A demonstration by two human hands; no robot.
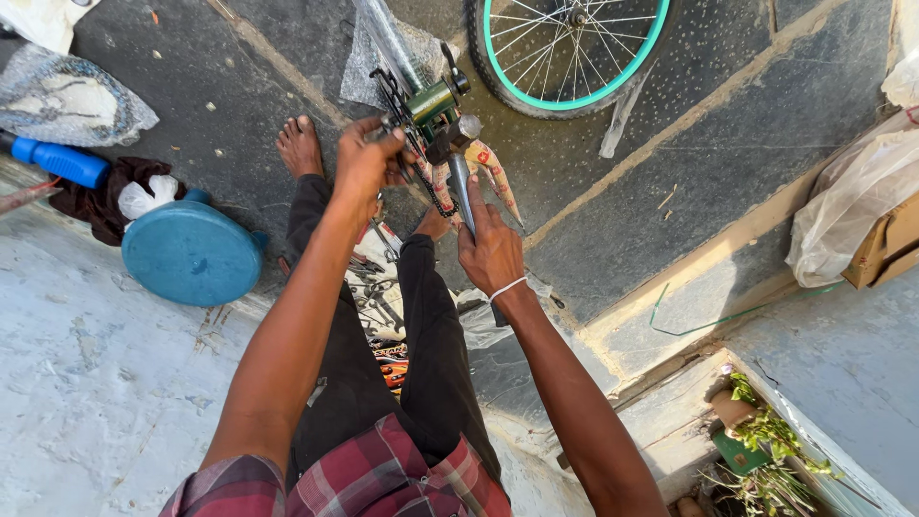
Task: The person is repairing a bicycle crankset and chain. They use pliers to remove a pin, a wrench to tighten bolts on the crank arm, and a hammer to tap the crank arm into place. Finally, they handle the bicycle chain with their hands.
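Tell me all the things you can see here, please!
Hammer: one, grey metal, in right hand, head by the frame.
Bicycle frame: one, green, under left hand.
Wheel: one, teal rim, top.
Stool: one, blue, left.
Blue handle: one, far left.
Plastic bag: one, clear, right.
Plants: green, bottom right.
Left hand: grips the frame.
Right hand: grips the hammer.
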